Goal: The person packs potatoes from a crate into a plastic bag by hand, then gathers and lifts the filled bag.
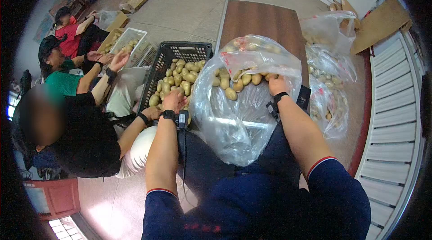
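My left hand point(174, 100) is over the near right part of a black plastic crate point(150, 76) with its fingers curled. The crate is heaped with oval yellow-brown potatoes point(182, 73), some touching that hand; what the hand holds is hidden. A large clear plastic bag point(234, 130) hangs open across my lap and the table edge, with more potatoes point(231, 94) along its far side. Inside the bag's right side, my right hand point(276, 85) has its fingers bent around a potato point(271, 76), partly hidden by the folded plastic.
A brown table point(261, 19) stands ahead. Filled clear bags point(326, 73) lie on the floor at right, near cardboard point(378, 24) and a white radiator point(389, 136). At left, a co-worker point(85, 136) sits close by the crate; two others are behind, beside a white crate point(135, 37).
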`<state>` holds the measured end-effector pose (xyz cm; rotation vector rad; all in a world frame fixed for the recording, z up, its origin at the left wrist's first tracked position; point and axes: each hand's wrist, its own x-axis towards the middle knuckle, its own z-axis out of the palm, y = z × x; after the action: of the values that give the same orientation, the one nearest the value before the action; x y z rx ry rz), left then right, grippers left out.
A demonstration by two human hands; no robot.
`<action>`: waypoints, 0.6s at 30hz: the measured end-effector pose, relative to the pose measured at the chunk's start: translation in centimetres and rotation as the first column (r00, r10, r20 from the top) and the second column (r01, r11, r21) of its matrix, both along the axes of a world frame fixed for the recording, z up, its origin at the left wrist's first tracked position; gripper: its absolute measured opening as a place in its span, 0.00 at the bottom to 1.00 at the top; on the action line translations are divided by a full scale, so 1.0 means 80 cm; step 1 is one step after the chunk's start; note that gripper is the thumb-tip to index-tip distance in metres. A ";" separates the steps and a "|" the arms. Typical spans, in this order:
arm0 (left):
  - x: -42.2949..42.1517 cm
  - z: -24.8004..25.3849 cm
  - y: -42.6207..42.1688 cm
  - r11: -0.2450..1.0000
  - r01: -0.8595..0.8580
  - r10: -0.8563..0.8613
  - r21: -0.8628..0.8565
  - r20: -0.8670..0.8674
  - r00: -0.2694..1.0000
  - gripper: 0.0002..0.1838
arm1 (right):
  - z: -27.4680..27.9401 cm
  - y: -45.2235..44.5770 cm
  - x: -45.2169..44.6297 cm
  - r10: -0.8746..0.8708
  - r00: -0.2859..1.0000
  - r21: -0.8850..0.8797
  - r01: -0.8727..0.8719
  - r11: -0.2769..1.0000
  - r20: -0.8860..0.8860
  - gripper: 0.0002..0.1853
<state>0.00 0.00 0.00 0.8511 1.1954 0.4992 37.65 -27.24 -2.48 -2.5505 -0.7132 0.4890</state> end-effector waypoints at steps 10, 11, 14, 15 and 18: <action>0.046 0.068 -0.054 0.982 0.153 -0.153 0.112 -0.014 0.988 0.19 | 0.016 -0.010 -0.076 -0.334 0.928 0.184 0.304 0.935 0.165 0.34; 0.045 0.074 -0.057 0.979 0.168 -0.166 0.116 -0.021 0.986 0.20 | 0.032 -0.016 -0.093 -0.328 0.925 0.168 0.298 0.940 0.191 0.36; 0.046 0.080 -0.054 0.979 0.176 -0.176 0.105 -0.014 0.984 0.21 | 0.035 -0.016 -0.113 -0.356 0.923 0.077 0.348 0.934 0.148 0.34; 0.044 0.077 -0.055 0.981 0.176 -0.176 0.077 -0.011 0.984 0.21 | 0.031 -0.016 -0.118 -0.365 0.917 0.059 0.361 0.931 0.162 0.34; 0.043 0.070 -0.054 0.980 0.179 -0.179 0.090 -0.013 0.984 0.20 | 0.039 -0.017 -0.136 -0.248 0.949 0.026 0.248 0.968 0.193 0.34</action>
<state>3.44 -4.30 5.57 1.0284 1.0944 0.4071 26.80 -28.57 0.67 -2.6620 -0.4450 0.1565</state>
